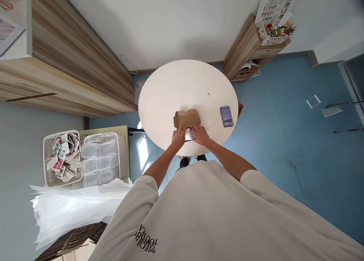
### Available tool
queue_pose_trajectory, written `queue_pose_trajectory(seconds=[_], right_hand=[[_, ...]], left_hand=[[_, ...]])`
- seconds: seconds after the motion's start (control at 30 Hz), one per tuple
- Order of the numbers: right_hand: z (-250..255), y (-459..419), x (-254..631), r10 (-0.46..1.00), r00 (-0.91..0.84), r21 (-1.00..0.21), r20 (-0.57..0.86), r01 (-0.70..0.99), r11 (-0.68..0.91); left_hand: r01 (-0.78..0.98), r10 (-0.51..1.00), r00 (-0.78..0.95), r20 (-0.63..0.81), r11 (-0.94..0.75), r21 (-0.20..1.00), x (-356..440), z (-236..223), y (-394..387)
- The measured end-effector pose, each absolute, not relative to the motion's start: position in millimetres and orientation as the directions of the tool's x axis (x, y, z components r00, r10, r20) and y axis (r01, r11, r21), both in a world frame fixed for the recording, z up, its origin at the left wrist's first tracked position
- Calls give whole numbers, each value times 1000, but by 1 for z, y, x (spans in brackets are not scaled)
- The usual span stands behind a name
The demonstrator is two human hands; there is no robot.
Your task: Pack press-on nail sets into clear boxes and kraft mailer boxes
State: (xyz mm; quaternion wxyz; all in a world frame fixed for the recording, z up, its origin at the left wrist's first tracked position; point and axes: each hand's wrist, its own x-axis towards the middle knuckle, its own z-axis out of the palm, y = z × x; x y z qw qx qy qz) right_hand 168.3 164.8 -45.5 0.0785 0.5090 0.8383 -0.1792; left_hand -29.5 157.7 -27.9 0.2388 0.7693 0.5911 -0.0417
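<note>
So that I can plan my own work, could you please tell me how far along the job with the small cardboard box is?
Done: the cardboard box lies open on the table. In hand: the left hand and right hand are at a pale, shiny item on the box's near side; whether it sits fully inside is unclear. Left: probably settling that item and closing the box.
</note>
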Motion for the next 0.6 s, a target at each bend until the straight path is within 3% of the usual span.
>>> queue_pose_trajectory(seconds=[0.17,0.3,0.4,0.5,0.6], right_hand=[[-47,165,170,818,-486,-212,-306,873,439],[-45,166,169,814,-490,-219,-310,871,441],[-41,163,170,820,-488,-253,-298,869,425],[-37,158,175,838,-482,-342,-256,856,388],[-32,161,183,924,-334,-481,-187,851,210]], left_hand=[[880,832,437,-341,-317,355,-25,-34,138],[889,840,417,-348,-297,348,-25,-38,137],[877,871,377,-315,-226,424,-27,-37,138],[831,941,226,-252,-51,554,-37,-36,142],[697,967,-117,-226,242,675,-52,-37,156]])
